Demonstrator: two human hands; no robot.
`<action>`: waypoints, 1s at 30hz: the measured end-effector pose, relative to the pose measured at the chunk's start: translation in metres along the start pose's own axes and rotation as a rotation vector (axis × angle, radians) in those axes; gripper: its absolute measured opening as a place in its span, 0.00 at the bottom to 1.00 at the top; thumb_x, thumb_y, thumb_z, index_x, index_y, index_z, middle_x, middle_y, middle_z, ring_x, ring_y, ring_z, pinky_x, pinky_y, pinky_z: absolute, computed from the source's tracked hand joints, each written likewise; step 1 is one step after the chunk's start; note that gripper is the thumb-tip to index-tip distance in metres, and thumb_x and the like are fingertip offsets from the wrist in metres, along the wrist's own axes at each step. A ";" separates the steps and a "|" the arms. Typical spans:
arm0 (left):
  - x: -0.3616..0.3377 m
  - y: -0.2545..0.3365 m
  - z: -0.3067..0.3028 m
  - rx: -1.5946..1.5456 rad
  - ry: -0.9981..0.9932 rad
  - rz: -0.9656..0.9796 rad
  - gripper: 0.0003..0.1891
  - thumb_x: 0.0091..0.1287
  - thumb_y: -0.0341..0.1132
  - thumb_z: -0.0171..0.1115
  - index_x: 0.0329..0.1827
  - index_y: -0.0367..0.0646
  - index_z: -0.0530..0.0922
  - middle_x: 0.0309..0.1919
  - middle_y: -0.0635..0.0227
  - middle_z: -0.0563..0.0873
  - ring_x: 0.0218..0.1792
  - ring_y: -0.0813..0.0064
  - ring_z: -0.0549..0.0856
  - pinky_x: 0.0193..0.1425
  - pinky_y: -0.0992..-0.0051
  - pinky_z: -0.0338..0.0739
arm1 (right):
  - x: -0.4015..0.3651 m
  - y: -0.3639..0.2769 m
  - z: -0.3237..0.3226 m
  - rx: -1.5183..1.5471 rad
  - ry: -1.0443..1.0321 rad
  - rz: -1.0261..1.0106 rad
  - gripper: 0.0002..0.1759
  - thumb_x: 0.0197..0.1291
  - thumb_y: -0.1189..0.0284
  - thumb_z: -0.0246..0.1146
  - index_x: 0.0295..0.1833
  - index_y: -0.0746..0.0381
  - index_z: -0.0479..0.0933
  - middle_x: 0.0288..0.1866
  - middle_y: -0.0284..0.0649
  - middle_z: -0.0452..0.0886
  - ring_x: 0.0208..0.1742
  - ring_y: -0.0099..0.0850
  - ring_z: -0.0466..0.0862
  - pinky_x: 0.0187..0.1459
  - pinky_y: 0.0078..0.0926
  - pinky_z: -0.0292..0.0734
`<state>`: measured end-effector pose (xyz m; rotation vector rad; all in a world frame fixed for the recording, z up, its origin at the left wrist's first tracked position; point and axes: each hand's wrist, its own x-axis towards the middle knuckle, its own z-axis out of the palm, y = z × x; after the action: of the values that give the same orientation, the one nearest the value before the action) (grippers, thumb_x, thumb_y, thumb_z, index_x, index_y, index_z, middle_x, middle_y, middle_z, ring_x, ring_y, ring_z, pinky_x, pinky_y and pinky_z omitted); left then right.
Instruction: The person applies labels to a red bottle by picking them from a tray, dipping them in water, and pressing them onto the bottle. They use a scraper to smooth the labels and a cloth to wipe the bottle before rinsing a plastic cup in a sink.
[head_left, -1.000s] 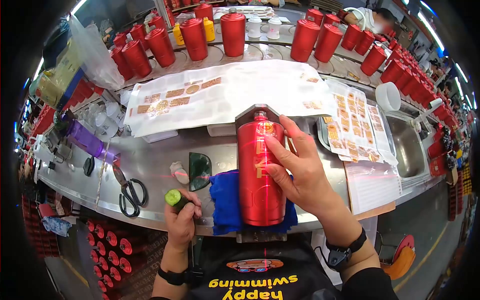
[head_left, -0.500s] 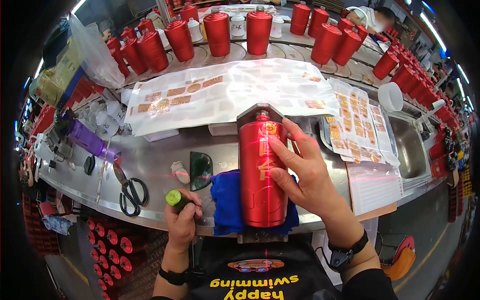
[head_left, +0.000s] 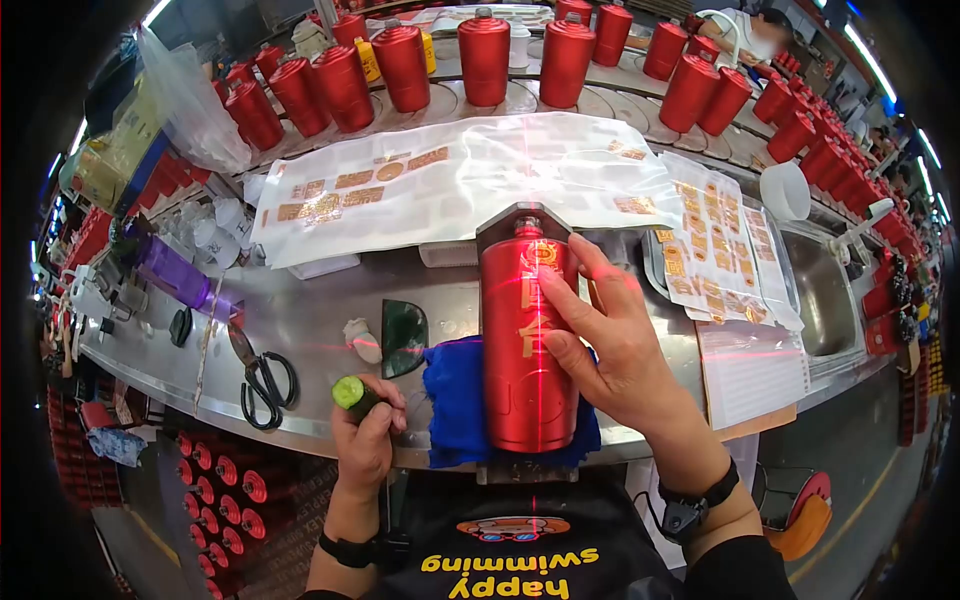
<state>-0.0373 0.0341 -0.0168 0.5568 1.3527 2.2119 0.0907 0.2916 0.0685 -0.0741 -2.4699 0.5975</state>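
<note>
A red bottle (head_left: 515,390) with gold characters lies on a blue cloth (head_left: 455,400), its neck set toward a dark angular holder (head_left: 500,226). My right hand (head_left: 615,340) rests on the bottle's right side, fingers spread, with one fingertip on the gold lettering (head_left: 540,285) and the thumb lower down. A cut piece of cucumber (head_left: 349,392), its pale green end facing up, is gripped in my left hand (head_left: 368,440), left of the cloth. Red laser lines cross on the bottle.
Black-handled scissors (head_left: 264,380), a dark green plate (head_left: 404,338) and a crumpled white lump (head_left: 362,341) lie on the steel table. Sheets of gold stickers (head_left: 370,185) spread behind. Red bottles (head_left: 484,60) line a conveyor. A sink (head_left: 815,290) sits right; a person (head_left: 750,40) works beyond.
The bottles on the conveyor have shifted to the right, and yellow containers now show among them. My hands, the cucumber and the bottle hold nearly the same positions.
</note>
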 end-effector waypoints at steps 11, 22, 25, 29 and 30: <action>0.000 0.000 -0.001 0.010 0.004 0.002 0.14 0.63 0.32 0.64 0.47 0.40 0.71 0.37 0.63 0.79 0.30 0.78 0.77 0.35 0.80 0.70 | -0.016 -0.007 -0.009 -0.001 -0.073 -0.136 0.25 0.55 0.63 0.68 0.60 0.56 0.77 0.72 0.57 0.61 0.63 0.53 0.70 0.62 0.45 0.67; 0.000 -0.002 -0.002 0.004 0.011 -0.005 0.13 0.63 0.32 0.64 0.46 0.40 0.71 0.37 0.62 0.79 0.30 0.79 0.77 0.35 0.80 0.70 | -0.025 -0.003 -0.005 0.017 -0.048 -0.138 0.29 0.49 0.64 0.71 0.60 0.54 0.78 0.71 0.55 0.63 0.61 0.52 0.71 0.60 0.44 0.71; 0.000 -0.001 0.000 0.006 0.005 -0.004 0.14 0.63 0.32 0.64 0.47 0.40 0.71 0.37 0.62 0.79 0.30 0.79 0.77 0.35 0.81 0.70 | -0.026 -0.001 -0.006 0.016 -0.035 -0.150 0.30 0.47 0.66 0.72 0.60 0.54 0.78 0.71 0.54 0.64 0.60 0.52 0.71 0.59 0.43 0.72; 0.000 -0.001 0.000 0.006 0.000 -0.005 0.14 0.64 0.32 0.64 0.47 0.40 0.71 0.37 0.62 0.79 0.30 0.79 0.77 0.35 0.81 0.70 | -0.023 -0.004 -0.006 0.031 -0.027 -0.148 0.29 0.49 0.66 0.72 0.60 0.55 0.78 0.71 0.54 0.64 0.60 0.53 0.71 0.59 0.44 0.72; 0.000 -0.001 0.001 0.006 -0.001 -0.004 0.14 0.64 0.32 0.64 0.47 0.40 0.71 0.37 0.62 0.79 0.30 0.79 0.77 0.35 0.81 0.70 | -0.023 -0.005 -0.005 0.026 -0.026 -0.142 0.29 0.49 0.65 0.72 0.59 0.55 0.77 0.71 0.54 0.64 0.61 0.53 0.71 0.59 0.44 0.71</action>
<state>-0.0368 0.0347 -0.0172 0.5570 1.3586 2.2048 0.1132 0.2851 0.0617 0.1190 -2.4665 0.5722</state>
